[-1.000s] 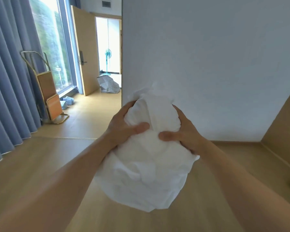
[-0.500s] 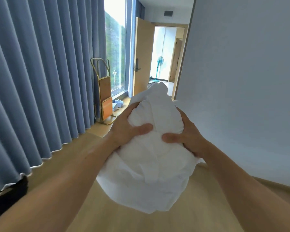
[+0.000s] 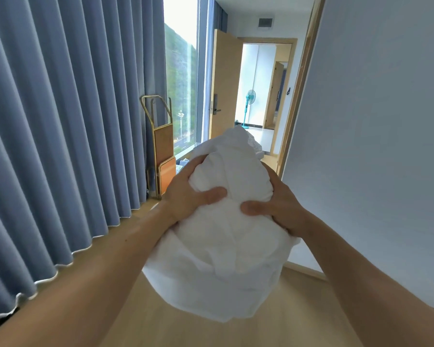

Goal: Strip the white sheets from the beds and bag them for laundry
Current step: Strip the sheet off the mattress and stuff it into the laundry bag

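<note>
Left hand [image 3: 186, 194] and right hand [image 3: 278, 206] grip the bundled white sheets [image 3: 223, 246], thumbs pressed into its front, other fingers curled behind; most of the bundle sags below the fingers, above the wooden floor [image 3: 273, 326]

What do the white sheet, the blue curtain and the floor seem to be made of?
The sheet: soft woven cloth, likely cotton, matte; it bunches into deep, loose creases. The curtain: thicker fabric, matte, hanging in regular vertical folds with a pale hem. The floor: light wood or wood-look laminate, smooth with a faint sheen; which of the two cannot be told.
</note>
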Available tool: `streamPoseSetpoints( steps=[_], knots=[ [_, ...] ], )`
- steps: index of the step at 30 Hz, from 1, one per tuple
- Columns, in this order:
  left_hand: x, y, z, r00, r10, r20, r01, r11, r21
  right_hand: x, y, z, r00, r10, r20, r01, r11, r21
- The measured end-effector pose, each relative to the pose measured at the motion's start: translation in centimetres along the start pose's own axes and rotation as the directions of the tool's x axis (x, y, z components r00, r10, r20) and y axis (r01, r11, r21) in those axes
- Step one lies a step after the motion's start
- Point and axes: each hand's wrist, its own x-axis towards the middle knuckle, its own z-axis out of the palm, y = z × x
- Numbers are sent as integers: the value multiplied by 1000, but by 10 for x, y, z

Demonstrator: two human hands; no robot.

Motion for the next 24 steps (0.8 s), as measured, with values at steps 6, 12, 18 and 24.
streamPoseSetpoints(
  steps=[6, 12, 18, 24],
  knots=[
    [102, -26, 26, 999, 10, -39, -9, 1000, 24, 106, 41, -44, 999, -33, 34, 32, 999, 10],
    [182, -69, 35, 994, -16, -110, 18, 1000, 17, 200, 74, -59, 997, -29, 69, 29, 1000, 9],
    [272, -145, 21, 992, -23, -126, 21, 1000, -15, 310, 114, -44, 996, -34, 77, 35, 999, -14],
    [382, -207, -6, 995, 40, -88, -44, 998, -43, 423, 137, -24, 1000, -27, 17, 27, 999, -34]
  ],
)
